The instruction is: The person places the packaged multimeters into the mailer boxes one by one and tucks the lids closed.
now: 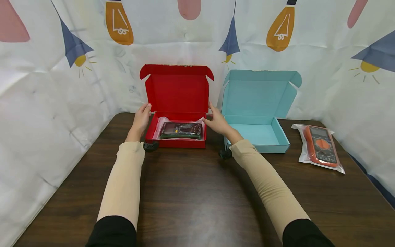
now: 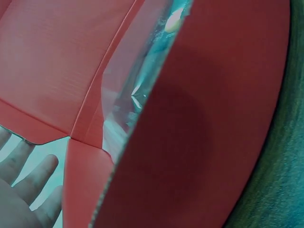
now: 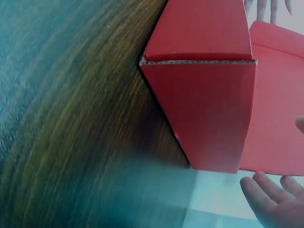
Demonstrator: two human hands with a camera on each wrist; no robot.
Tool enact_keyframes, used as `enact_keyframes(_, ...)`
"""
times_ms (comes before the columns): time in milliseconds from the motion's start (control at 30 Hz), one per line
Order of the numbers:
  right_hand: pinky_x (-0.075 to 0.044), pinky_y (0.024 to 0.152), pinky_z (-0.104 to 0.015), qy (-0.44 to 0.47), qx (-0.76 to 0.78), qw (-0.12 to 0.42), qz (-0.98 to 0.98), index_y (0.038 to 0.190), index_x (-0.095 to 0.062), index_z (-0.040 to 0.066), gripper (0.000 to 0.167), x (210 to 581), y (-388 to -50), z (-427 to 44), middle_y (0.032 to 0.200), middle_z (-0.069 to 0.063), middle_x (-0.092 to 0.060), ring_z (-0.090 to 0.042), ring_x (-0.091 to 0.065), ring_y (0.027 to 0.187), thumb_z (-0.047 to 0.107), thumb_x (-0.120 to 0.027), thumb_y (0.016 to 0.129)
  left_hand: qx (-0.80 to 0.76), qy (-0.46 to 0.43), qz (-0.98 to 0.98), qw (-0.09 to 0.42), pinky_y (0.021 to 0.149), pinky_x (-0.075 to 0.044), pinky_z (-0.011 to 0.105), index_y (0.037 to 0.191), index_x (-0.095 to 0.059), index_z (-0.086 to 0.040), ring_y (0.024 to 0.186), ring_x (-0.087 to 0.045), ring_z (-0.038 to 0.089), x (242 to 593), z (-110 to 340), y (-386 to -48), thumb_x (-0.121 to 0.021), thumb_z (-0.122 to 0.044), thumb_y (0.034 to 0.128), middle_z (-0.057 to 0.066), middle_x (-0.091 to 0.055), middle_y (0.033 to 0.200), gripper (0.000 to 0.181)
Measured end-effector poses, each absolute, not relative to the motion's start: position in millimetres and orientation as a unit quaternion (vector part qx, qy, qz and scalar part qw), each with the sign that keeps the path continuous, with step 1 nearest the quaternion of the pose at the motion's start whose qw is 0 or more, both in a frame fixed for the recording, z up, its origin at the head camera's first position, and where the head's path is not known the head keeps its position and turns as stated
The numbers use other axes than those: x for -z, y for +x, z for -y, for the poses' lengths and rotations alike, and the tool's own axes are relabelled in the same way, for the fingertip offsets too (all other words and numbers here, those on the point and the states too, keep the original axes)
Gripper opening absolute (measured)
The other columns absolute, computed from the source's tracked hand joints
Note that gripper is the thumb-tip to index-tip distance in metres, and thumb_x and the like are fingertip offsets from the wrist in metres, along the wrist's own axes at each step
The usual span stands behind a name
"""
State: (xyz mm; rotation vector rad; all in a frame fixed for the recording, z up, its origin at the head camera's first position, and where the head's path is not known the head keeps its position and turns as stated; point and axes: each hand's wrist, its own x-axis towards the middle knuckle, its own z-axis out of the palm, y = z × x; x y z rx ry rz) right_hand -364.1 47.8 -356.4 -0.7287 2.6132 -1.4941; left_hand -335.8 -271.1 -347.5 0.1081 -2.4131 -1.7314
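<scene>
A red box [image 1: 176, 143] stands with its lid [image 1: 177, 89] raised, holding a dark multimeter [image 1: 182, 130] in a clear bag. My left hand [image 1: 141, 120] is at the box's left side, its fingertips at the lid's lower left edge; in the left wrist view the fingers [image 2: 35, 178] are spread beside the lid [image 2: 52, 61]. On the other side, my right hand [image 1: 218, 123] reaches the lid's lower right edge. The right wrist view has this hand's fingers [image 3: 273, 194] extended near the lid, beside the box's outer wall [image 3: 204, 109]. Whether the fingertips touch the cardboard, I cannot tell.
Right of the red box, a light blue box [image 1: 271, 149] stands with its lid up, behind my right forearm. An orange multimeter [image 1: 322, 145] in a clear bag lies at the right of the dark wooden table [image 1: 185, 192]. A patterned white cloth [image 1: 185, 44] hangs behind.
</scene>
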Motion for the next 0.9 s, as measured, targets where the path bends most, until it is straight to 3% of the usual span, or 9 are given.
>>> enact_keyframes(267,-0.045,0.108,-0.050,-0.245,0.481,0.025,-0.841,0.164,-0.002,0.003,0.086,355.7,-359.9,-45.7,0.165,-0.025,-0.018,-0.044,-0.039,0.143,0.009,-0.060,0.102,0.623,0.029,0.778,0.075,0.121,-0.023,0.053,0.163,-0.023,-0.003,0.147,-0.031,0.042,353.3,274.4,-336.8,-0.032,-0.039,0.1112,0.021,-0.027,0.164,0.063)
enact_keyframes(567,-0.044,0.109,-0.051,-0.242,0.495,0.045,-0.833,0.165,-0.005,0.008,0.081,354.9,-355.3,-43.9,0.165,-0.021,-0.019,-0.042,-0.042,0.141,0.011,-0.058,0.103,0.620,0.024,0.782,0.053,0.119,-0.021,0.062,0.161,-0.026,-0.002,0.150,-0.026,0.040,356.6,278.4,-331.7,-0.028,-0.047,0.1099,0.025,-0.028,0.163,0.068)
enact_keyframes(900,-0.043,0.109,-0.053,-0.254,0.498,0.053,-0.827,0.165,-0.010,0.009,0.080,353.9,-355.0,-46.4,0.167,-0.016,-0.023,-0.041,-0.039,0.143,0.017,-0.059,0.103,0.636,0.021,0.771,0.023,0.118,-0.017,0.065,0.160,-0.022,0.003,0.151,-0.020,0.044,329.6,263.8,-302.8,-0.026,-0.035,0.1111,0.029,-0.023,0.163,0.063)
